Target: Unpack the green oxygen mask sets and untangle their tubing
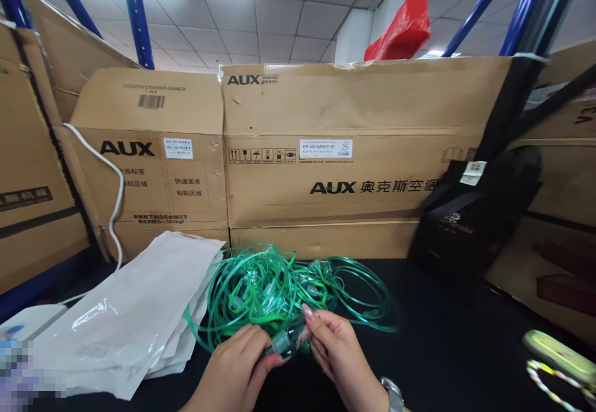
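Note:
A tangled heap of green tubing point(298, 282) with green straps and clear plastic pieces lies on the black tabletop. In front of it, my left hand point(242, 356) is closed around the narrow end of a clear oxygen mask point(280, 341), next to its pale green connector. My right hand point(333, 344) pinches the mask's other side between thumb and fingers. Part of the mask is hidden behind my fingers, and its clear edge blends with the tubing behind.
White plastic mailing bags point(153, 300) are stacked to the left, beside a white cable point(118, 195). Cardboard boxes point(326, 207) wall off the back. A black bag point(456, 226) stands at the right, with a light green case point(559, 353) and a beaded strap point(542, 378) nearer.

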`<state>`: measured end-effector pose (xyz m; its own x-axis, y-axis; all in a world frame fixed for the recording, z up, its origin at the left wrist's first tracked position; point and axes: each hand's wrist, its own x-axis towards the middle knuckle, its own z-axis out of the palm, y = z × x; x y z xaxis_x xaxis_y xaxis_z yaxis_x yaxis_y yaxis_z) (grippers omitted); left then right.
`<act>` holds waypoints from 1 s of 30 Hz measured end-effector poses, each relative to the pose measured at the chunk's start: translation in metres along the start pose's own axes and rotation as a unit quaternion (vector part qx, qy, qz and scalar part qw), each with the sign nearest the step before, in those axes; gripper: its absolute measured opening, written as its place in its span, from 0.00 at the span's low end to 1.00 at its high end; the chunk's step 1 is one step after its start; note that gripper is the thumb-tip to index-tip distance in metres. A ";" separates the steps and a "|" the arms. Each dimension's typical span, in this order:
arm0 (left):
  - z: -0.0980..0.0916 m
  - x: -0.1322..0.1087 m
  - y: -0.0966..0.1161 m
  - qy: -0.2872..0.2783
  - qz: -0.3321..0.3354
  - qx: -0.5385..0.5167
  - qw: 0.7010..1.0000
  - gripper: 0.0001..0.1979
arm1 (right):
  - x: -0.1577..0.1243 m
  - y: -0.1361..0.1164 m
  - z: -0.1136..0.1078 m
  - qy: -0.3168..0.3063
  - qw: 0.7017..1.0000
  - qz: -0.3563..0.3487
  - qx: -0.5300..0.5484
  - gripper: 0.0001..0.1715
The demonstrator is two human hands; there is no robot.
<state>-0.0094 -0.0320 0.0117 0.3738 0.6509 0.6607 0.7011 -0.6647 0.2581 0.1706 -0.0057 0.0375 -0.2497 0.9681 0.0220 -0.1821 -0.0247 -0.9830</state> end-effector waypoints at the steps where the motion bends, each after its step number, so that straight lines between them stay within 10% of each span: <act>1: -0.001 0.001 0.002 -0.009 -0.021 -0.025 0.999 0.06 | -0.001 -0.002 0.000 -0.002 1.000 -0.005 0.003 0.29; 10: -0.021 0.020 0.016 -0.162 -0.318 -0.365 0.860 0.17 | -0.007 -0.008 0.000 0.001 0.999 -0.040 0.021 0.25; 14: -0.016 0.012 0.007 -0.234 -0.324 -0.428 0.810 0.21 | 0.015 -0.031 -0.038 0.169 0.961 -0.200 0.090 0.21; 18: 0.000 0.001 0.000 -0.189 -0.291 -0.346 0.872 0.17 | 0.042 -0.034 -0.073 0.239 0.947 -0.211 0.042 0.22; 22: 0.002 -0.007 -0.006 -0.098 -0.032 -0.116 0.988 0.07 | 0.052 -0.012 -0.078 0.179 0.978 -0.082 0.064 0.25; 30: -0.010 -0.006 -0.015 0.001 0.067 0.029 0.997 0.07 | 0.062 0.003 -0.081 0.242 0.962 -0.081 -0.092 0.34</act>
<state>-0.0287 -0.0294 0.0112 0.4661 0.5565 0.6877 0.6782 -0.7240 0.1262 0.2312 0.0744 0.0209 0.2489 0.9593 0.1330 0.0005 0.1371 -0.9906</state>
